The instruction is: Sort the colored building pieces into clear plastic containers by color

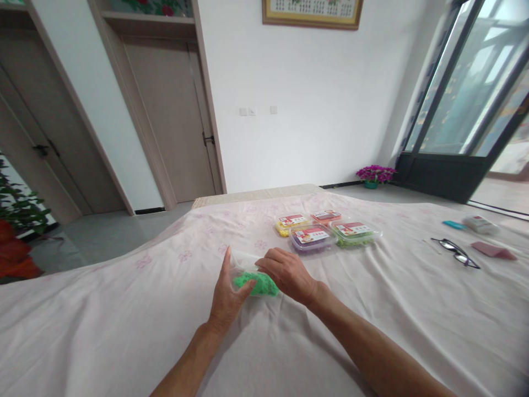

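A clear plastic container [257, 284] with bright green, crumbly-looking contents lies on the bed-like surface in front of me. My left hand [230, 289] grips its left side, thumb over the near part and fingers along the outside. From the right, my right hand [290, 273] curls over the top and right edge, fingertips bent onto the clear plastic. Part of the container is hidden under that hand. I cannot tell whether the lid is fastened.
Beyond my hands are labelled clear boxes with purple [313, 238], green [354, 232], yellow [291, 224] and orange-red [326, 216] contents. Glasses [456, 253], a pink case [493, 250], a blue item [454, 225] and a white packet [480, 224] lie right on the pale cloth [124, 325].
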`<move>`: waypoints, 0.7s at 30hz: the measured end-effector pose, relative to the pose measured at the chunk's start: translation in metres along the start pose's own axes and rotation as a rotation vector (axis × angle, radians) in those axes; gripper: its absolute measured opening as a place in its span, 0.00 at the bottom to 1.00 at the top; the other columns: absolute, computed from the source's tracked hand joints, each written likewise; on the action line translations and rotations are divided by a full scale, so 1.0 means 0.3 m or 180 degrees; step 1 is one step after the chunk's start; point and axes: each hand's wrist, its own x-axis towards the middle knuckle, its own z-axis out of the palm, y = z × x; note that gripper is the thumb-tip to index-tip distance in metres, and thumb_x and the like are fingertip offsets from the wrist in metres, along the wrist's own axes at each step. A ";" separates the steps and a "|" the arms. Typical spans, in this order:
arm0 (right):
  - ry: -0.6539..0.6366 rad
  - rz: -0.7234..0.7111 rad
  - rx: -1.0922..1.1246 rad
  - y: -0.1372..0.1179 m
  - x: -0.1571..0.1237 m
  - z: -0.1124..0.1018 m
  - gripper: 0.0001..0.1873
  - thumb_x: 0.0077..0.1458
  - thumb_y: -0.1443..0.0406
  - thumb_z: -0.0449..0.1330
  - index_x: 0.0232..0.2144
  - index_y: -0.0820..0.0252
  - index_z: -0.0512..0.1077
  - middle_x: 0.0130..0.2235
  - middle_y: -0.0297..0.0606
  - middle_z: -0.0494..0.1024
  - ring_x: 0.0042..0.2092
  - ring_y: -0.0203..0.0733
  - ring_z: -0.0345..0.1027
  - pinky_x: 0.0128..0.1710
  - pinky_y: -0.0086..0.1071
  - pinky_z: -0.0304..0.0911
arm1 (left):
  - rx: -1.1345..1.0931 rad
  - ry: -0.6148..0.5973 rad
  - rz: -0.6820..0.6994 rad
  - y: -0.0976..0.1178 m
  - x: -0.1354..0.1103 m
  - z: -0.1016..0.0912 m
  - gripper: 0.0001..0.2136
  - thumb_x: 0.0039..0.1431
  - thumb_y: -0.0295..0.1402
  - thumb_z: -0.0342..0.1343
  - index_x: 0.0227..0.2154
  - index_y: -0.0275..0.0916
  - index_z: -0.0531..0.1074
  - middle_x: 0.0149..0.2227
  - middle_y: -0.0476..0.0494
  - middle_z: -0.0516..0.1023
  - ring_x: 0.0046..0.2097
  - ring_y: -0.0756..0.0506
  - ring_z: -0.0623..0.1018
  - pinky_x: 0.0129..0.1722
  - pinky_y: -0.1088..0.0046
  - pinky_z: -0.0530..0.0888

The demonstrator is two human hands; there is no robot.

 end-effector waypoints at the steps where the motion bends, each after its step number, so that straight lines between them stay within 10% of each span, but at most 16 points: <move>1: 0.0001 -0.0033 -0.0112 0.000 0.000 -0.001 0.15 0.70 0.62 0.51 0.38 0.59 0.78 0.32 0.40 0.74 0.33 0.39 0.65 0.33 0.31 0.58 | -0.0005 -0.0015 -0.0057 0.003 -0.004 0.004 0.45 0.40 0.27 0.73 0.64 0.49 0.63 0.65 0.43 0.67 0.70 0.32 0.57 0.68 0.55 0.57; 6: -0.0080 0.0042 -0.0300 0.004 0.012 -0.013 0.14 0.69 0.63 0.52 0.40 0.58 0.78 0.33 0.40 0.75 0.34 0.39 0.65 0.34 0.31 0.57 | -0.0038 -0.0121 -0.0383 0.002 -0.003 0.022 0.46 0.44 0.30 0.72 0.67 0.45 0.58 0.52 0.41 0.79 0.60 0.35 0.73 0.62 0.55 0.66; 12: -0.0484 0.0601 -0.0227 0.086 -0.018 -0.023 0.11 0.64 0.69 0.56 0.42 0.57 0.79 0.38 0.41 0.79 0.38 0.41 0.71 0.39 0.32 0.62 | 0.0025 0.0230 -0.0282 -0.014 0.036 -0.019 0.43 0.47 0.37 0.71 0.65 0.46 0.59 0.59 0.39 0.71 0.60 0.40 0.73 0.60 0.62 0.68; 21: -0.0079 0.1084 0.1391 0.128 -0.077 0.084 0.15 0.66 0.60 0.56 0.49 0.56 0.77 0.49 0.44 0.80 0.49 0.44 0.74 0.49 0.37 0.69 | -0.0734 0.0111 -0.0622 -0.025 0.054 -0.070 0.41 0.52 0.42 0.69 0.66 0.51 0.56 0.54 0.45 0.77 0.55 0.43 0.77 0.56 0.64 0.71</move>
